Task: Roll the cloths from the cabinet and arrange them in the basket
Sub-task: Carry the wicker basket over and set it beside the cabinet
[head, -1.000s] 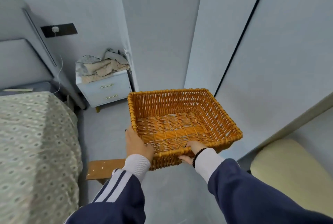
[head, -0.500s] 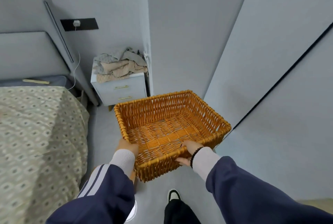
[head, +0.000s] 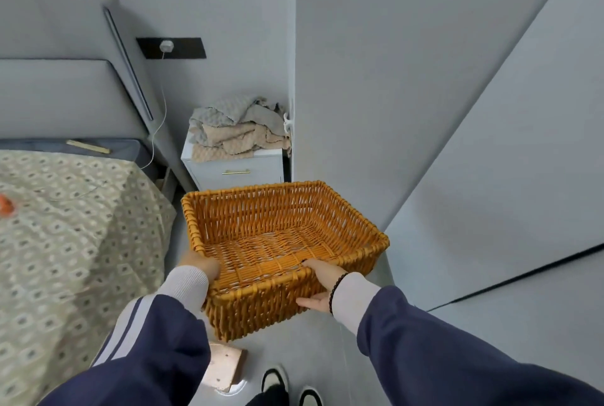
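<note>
Item: rectangular orange woven wicker basket [head: 340, 209], open-topped, nothing inside; held in the air above the grey floor [head: 294, 340], tilted slightly, between the bed and the pale wall panels.

Left hand [head: 199, 266]: grips the near left corner of the basket, fingers curled over the rim; white ribbed cuff and navy sleeve with white stripes behind it.

Right hand [head: 322, 288]: holds the near side wall of the basket, fingers over the rim and thumb pressed on the outer weave; black bead bracelet [head: 336, 288] at the wrist.

Item: heap of crumpled textured cloths [head: 238, 131], grey pieces on top of beige ones, unrolled; lies on top of the small white bedside cabinet [head: 228, 173] with a brass drawer handle. The cabinet stands beyond the basket, between the bed and the wall corner.

Item: bed with grey padded headboard [head: 58, 88] and beige patterned bedspread [head: 72, 242], left of the basket.

Item: white cable [head: 161, 111] hanging from a plug on a black wall plate [head: 186, 47].

Item: pale wooden board [head: 225, 366] on the floor, below the basket.

Item: two dark shoes with white edges [head: 291, 386], bottom centre.
</note>
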A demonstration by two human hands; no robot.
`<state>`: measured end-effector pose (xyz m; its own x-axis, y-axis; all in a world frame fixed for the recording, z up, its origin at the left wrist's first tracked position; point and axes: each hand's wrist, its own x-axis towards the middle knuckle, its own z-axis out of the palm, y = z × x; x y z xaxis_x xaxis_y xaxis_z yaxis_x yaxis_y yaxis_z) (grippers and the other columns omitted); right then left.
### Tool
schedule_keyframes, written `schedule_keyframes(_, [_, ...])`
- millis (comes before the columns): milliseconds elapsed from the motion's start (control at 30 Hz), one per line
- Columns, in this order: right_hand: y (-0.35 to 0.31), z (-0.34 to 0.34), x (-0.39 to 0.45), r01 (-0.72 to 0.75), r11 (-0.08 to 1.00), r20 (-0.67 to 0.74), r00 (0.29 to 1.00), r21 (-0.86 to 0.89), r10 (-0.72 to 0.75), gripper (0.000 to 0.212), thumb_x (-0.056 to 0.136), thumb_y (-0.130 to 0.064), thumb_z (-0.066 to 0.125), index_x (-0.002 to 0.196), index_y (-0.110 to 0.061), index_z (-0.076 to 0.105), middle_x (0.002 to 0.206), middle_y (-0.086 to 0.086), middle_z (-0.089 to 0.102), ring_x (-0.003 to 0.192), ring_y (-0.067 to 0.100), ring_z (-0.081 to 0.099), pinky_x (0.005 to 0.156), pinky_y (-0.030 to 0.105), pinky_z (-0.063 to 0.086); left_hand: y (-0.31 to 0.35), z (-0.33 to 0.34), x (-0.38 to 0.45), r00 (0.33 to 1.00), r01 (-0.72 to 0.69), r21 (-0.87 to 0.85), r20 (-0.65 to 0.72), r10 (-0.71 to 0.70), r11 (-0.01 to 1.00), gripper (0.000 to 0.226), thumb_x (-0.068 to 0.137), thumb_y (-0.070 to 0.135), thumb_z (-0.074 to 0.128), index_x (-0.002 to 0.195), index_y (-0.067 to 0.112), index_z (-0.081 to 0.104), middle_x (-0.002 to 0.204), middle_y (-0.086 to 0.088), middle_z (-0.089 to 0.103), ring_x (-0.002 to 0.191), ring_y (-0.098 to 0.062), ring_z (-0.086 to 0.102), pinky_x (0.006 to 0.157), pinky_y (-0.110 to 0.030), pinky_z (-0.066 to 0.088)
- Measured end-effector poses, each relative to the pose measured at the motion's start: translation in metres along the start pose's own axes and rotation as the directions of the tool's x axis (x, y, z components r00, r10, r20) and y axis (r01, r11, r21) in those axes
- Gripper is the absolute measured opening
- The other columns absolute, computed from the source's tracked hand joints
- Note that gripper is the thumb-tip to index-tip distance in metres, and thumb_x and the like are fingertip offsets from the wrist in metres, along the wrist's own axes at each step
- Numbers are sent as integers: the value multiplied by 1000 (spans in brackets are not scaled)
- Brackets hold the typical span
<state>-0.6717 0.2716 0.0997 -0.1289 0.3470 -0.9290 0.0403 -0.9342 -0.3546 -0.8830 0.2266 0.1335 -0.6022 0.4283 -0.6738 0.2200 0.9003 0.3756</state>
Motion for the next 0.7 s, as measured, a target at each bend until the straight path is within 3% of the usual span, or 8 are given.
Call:
schedule_keyframes(100, [-22,8,7,-52,997,39,998,49,50,67,84,-27,72,140,-22,36,151,21,27,132,40,37,83,51,54,10,-17,25,996,51,0,68,-51,999,43,79,-8,58,122,-3,52,88,-20,56,91,-42,61,83,-49,54])
schedule_keyframes(200, [-41,26,10,-21,998,61,998,-53,24,62,79,-34,74,128,-18,41,144,16,38,125,40,46,88,51,52,23,-32,49,993,98,-29,73,-96,995,47,80,-9,58,126,-4,48,101,-28,58,94,-50,60,81,-61,53])
schedule_keyframes(333, [-72,36,96,131,957,-138,975,-258,-171,110,34,-57,77,134,-21,47,120,6,60,102,34,61,91,50,51,35,-53,99,981,164,-61,117,-156,985,55,78,-13,54,131,-4,45,108,-34,58,90,-55,61,73,-67,51])
schedule_keyframes(367, [-84,42,102,124,945,-199,961,-304,-190,114,33,-60,74,136,-21,47,121,6,61,102,34,61,92,48,51,37,-59,112,980,164,-34,118,-159,986,57,77,-13,55,133,-4,45,108,-33,58,86,-53,61,71,-66,52])
schedule_keyframes(467, [-114,72,45,105,937,-158,974,-333,-165,75,77,-40,67,140,-6,43,132,14,55,108,33,57,94,39,46,49,-68,123,981,137,61,128,-144,989,60,76,-13,57,134,-2,46,103,-31,58,80,-49,61,68,-59,55])
schedule_keyframes(533, [-126,91,53,73,939,-176,974,-336,-139,55,93,-22,55,141,-1,38,139,17,48,117,32,53,99,41,42,61,-85,141,979,129,79,151,-140,988,56,77,-11,58,131,-3,48,91,-26,58,76,-43,60,69,-54,55])
schedule_keyframes(633, [-117,114,63,87,904,-104,984,-420,-143,40,85,-25,56,121,-7,59,107,9,65,107,31,61,99,45,47,73,-112,164,984,84,142,145,-105,986,53,75,-11,59,128,-4,50,91,-25,58,84,-45,61,73,-54,55])
schedule_keyframes(700, [-111,123,71,110,897,-54,988,-428,-147,41,77,-34,61,112,-14,64,96,4,64,96,26,62,94,43,50,77,-126,176,986,91,158,123,-111,983,56,74,-12,60,129,-7,49,98,-27,58,93,-47,60,78,-56,54])
